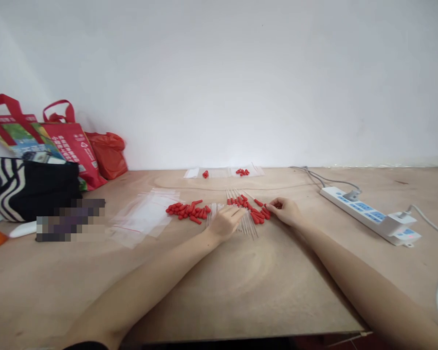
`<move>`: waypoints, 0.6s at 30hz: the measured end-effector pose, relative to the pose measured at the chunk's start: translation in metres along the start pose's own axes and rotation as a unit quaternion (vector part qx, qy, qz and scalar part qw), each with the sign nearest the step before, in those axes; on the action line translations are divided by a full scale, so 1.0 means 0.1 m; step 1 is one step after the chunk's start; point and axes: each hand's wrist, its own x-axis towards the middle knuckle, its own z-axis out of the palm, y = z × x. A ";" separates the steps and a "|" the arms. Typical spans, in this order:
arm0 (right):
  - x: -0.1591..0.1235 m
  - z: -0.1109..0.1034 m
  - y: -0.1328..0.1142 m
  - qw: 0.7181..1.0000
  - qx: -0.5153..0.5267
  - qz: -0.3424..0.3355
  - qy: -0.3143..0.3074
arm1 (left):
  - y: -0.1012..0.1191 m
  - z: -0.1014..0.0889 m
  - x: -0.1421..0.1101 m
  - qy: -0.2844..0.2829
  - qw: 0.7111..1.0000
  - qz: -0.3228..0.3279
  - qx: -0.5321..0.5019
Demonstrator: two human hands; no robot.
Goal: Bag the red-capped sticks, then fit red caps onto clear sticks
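My left hand (227,221) rests on the wooden table (241,277) with its fingers curled onto a row of thin clear tubes (246,224), some tipped with red caps. My right hand (285,210) lies just to the right, fingers pinched at the red-capped ends (260,215). A loose heap of red rubber caps (188,211) sits left of my left hand. What either hand pinches is too small to make out.
Clear zip bags (143,216) lie at the left. More bags with a few red caps (226,172) lie near the wall. A white power strip (370,214) with cables is at the right. Red shopping bags (69,141) and a striped black bag (29,187) stand far left.
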 end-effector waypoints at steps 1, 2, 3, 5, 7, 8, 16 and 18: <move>0.00 0.00 0.00 1.000 0.004 -0.004 -0.005 | 0.01 0.02 0.00 -0.003 1.000 0.011 0.004; 0.01 0.01 0.01 1.000 0.006 -0.005 -0.006 | 0.02 0.03 0.00 -0.006 1.000 0.021 0.007; 0.02 0.01 0.01 1.000 0.007 -0.004 -0.005 | 0.03 0.04 0.00 -0.011 0.999 0.030 0.009; 0.03 0.02 0.03 1.000 0.005 0.004 0.002 | 0.03 0.04 -0.01 -0.023 0.999 0.040 0.007; 0.05 0.04 0.04 1.000 0.001 0.020 0.017 | 0.03 0.03 -0.02 -0.038 0.998 0.040 -0.005; 0.06 0.05 0.04 0.999 -0.001 0.029 0.026 | 0.03 0.03 -0.02 -0.047 0.998 0.039 -0.013; 0.20 0.13 -0.04 0.998 -0.022 0.053 0.023 | 0.11 -0.02 0.00 -0.107 0.988 -0.024 -0.110; 0.25 0.15 -0.07 0.998 -0.027 0.055 0.009 | 0.14 -0.04 0.02 -0.114 0.987 -0.050 -0.100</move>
